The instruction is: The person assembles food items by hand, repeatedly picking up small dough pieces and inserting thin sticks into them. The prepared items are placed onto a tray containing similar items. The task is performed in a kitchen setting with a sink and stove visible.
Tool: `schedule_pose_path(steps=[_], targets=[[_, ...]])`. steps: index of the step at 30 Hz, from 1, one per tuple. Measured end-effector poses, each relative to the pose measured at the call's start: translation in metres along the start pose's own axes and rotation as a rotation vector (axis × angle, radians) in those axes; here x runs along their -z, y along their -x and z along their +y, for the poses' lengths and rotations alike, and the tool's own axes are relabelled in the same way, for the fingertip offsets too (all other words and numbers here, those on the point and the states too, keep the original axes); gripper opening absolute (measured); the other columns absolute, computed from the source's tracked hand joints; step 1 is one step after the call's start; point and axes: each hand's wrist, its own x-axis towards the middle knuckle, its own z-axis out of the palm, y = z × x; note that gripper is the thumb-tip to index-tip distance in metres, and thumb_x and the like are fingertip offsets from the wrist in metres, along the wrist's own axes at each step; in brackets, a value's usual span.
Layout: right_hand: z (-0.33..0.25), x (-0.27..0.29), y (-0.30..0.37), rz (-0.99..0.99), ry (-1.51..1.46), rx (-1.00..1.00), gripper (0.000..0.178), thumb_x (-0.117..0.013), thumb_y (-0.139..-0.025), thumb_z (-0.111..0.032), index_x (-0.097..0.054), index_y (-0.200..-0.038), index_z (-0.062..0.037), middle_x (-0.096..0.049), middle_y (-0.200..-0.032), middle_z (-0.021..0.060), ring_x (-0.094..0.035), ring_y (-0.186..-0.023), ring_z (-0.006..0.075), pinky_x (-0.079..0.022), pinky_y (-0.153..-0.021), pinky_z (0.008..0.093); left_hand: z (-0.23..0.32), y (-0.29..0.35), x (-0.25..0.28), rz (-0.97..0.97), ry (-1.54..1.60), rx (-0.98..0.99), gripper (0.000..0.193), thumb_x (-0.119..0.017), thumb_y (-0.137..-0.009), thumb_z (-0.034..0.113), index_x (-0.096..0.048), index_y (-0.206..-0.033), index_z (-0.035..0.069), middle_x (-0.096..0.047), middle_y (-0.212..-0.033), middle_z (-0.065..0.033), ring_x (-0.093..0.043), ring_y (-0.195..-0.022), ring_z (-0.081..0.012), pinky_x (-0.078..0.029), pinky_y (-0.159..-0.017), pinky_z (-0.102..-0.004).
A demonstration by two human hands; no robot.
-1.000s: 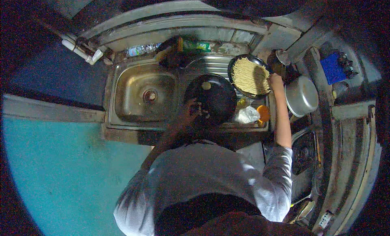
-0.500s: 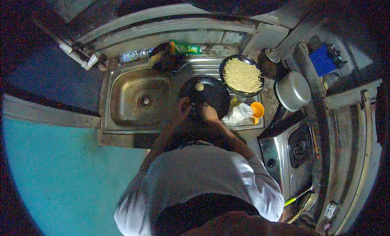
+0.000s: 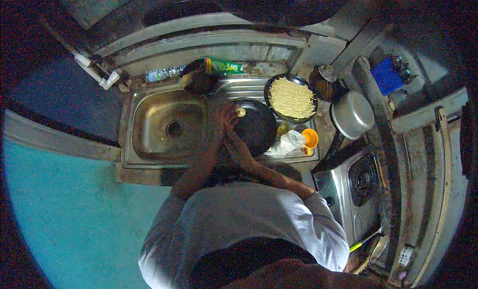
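My left hand (image 3: 224,115) and my right hand (image 3: 233,135) are pressed against each other over the left edge of a wide black pan or plate (image 3: 259,132). Whatever lies between the palms, if anything, is hidden, and the fingers are dim. Just right of my left fingertips, a small pale ball of dough (image 3: 241,112) rests on the black surface. Behind and to the right, a second dark plate (image 3: 269,92) bears a heap of pale noodle-like strips (image 3: 293,97).
A steel sink basin (image 3: 149,124) opens on the left. On the right stand a clear plastic bag (image 3: 288,142), an orange cup (image 3: 309,138), a silver pot (image 3: 354,115) and a stove (image 3: 362,187). A bottle (image 3: 164,73) and green packet (image 3: 226,66) lie along the back.
My hands were apart, low over the black pan; they have come together at its left side. The dough ball stays on the pan. The view has shifted slightly.
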Motion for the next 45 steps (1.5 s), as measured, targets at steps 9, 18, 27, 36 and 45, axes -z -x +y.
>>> schedule_pose_path(steps=[9, 18, 27, 36, 45], targets=[[-0.025, 0.042, -0.050, 0.179, -0.493, -0.076, 0.064, -0.019, -0.092, -0.046, -0.010, -0.142, -0.0064, -0.004, -0.148, 0.0059, -0.002, -0.136, 0.0179, -0.003, -0.109, 0.0344, -0.032, 0.054, -0.103, 0.041, -0.168, -0.241, 0.048, -0.033, -0.092, 0.044, -0.041, -0.126, 0.011, -0.049, -0.123, -0.0083, -0.052, -0.104, -0.0193, -0.042, -0.088, -0.0324], [-0.062, 0.048, -0.033, 0.065, -0.639, -0.331, 0.074, -0.027, -0.090, -0.056, -0.011, -0.142, -0.0050, -0.014, -0.147, 0.0113, -0.010, -0.136, 0.0219, -0.008, -0.109, 0.0338, -0.039, 0.063, -0.106, 0.084, -0.256, -0.280, 0.043, -0.040, -0.091, 0.040, -0.046, -0.120, 0.009, -0.052, -0.116, -0.0069, -0.054, -0.099, -0.0172, -0.043, -0.085, -0.0312], [-0.060, 0.010, 0.007, -0.032, -0.016, -0.176, 0.042, -0.045, -0.094, -0.023, -0.040, -0.130, -0.0037, -0.048, -0.128, 0.0129, -0.045, -0.116, 0.0197, -0.032, -0.099, 0.0297, 0.009, 0.049, -0.028, 0.208, -0.272, -0.107, 0.038, -0.046, -0.090, 0.036, -0.051, -0.115, 0.007, -0.055, -0.108, -0.0055, -0.055, -0.094, -0.0151, -0.044, -0.082, -0.0300], [-0.005, 0.035, 0.001, 0.420, -0.357, -0.225, 0.019, -0.054, -0.086, -0.007, -0.063, -0.102, -0.0016, -0.061, -0.100, 0.0040, -0.056, -0.079, 0.0115, -0.043, -0.073, 0.0249, 0.024, 0.075, -0.084, 0.068, -0.432, 0.093, 0.034, -0.052, -0.089, 0.032, -0.056, -0.109, 0.005, -0.058, -0.101, -0.0041, -0.056, -0.089, -0.0130, -0.045, -0.079, -0.0289], [-0.018, 0.054, 0.003, 0.387, -0.788, -0.428, 0.015, -0.056, -0.087, -0.012, -0.062, -0.098, -0.0034, -0.062, -0.081, 0.0011, -0.058, -0.074, 0.0087, -0.046, -0.068, 0.0219, 0.041, 0.101, -0.096, -0.056, -0.578, 0.142, 0.028, -0.061, -0.083, 0.029, -0.062, -0.097, 0.005, -0.061, -0.087, -0.0019, -0.055, -0.084, -0.0102, -0.043, -0.076, -0.0268]])
